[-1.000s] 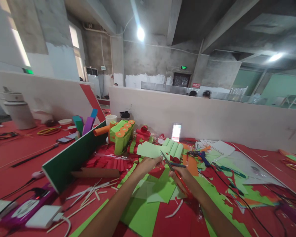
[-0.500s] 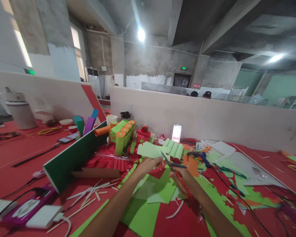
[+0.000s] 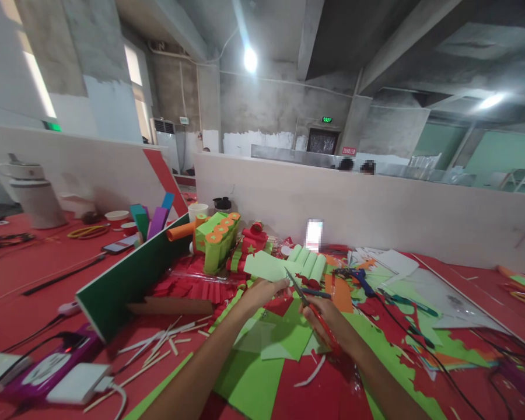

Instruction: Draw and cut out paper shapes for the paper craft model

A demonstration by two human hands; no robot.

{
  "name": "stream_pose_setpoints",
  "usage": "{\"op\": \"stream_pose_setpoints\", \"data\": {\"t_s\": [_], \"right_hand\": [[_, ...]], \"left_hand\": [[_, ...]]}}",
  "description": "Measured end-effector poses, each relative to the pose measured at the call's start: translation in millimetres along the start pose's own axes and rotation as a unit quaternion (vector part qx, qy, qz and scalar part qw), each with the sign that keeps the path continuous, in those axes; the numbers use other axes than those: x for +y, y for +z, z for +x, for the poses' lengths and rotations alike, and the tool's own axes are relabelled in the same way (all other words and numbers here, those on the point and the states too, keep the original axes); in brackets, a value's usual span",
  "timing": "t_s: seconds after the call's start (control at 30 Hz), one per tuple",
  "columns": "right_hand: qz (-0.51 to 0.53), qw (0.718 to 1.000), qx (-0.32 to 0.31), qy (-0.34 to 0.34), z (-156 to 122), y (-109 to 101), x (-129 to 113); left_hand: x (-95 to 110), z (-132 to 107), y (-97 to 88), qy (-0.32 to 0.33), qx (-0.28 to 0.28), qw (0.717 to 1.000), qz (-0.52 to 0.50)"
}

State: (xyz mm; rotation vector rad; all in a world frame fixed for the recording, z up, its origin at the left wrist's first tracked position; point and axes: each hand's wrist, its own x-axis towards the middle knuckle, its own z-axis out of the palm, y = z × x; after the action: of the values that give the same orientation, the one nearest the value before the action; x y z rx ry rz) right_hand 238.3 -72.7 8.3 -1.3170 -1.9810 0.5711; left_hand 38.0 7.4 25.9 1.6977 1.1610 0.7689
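My left hand [image 3: 269, 290] pinches a sheet of pale green paper [image 3: 265, 266] by its near right edge, holding it above the cluttered table. In my right hand [image 3: 326, 315] is a pair of scissors [image 3: 321, 324] with red-orange handles. Their blades point up and left, with the tip at the paper's right end. Just beyond lie several pale green paper rolls [image 3: 308, 262]. Green and red paper sheets [image 3: 254, 373] lie under both hands.
To the left stand a green board [image 3: 131, 280] and green-orange paper tubes [image 3: 219, 239]. Thin white sticks [image 3: 164, 344] lie nearer me, beside a purple power strip [image 3: 52, 367]. A blue glue gun [image 3: 361, 280] with a cord and paper scraps lie right. A white partition [image 3: 354, 204] runs behind.
Both hands, the paper and the scissors stay almost in place. In the background, a person's head shows a little higher above the partition.
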Motion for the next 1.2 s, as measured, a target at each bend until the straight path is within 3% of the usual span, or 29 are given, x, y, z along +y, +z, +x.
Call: {"op": "stream_pose_setpoints", "data": {"t_s": [0.27, 0.57, 1.0, 1.2], "right_hand": [[0.003, 1.0, -0.009, 0.013, 7, 8, 21], [0.005, 1.0, 0.0, 0.015, 6, 7, 11], [0.028, 0.999, 0.011, 0.02, 7, 8, 17], [0.063, 0.998, 0.019, 0.016, 7, 6, 15]], "left_hand": [[3, -1, -3.5, -0.004, -0.029, 0.999, -0.031], [4, -1, -1.2, 0.014, -0.04, 0.997, -0.062], [4, -1, 3.1, 0.012, -0.039, 0.994, -0.103], [-11, 10, 11.0, 0.009, 0.027, 0.991, -0.131]]}}
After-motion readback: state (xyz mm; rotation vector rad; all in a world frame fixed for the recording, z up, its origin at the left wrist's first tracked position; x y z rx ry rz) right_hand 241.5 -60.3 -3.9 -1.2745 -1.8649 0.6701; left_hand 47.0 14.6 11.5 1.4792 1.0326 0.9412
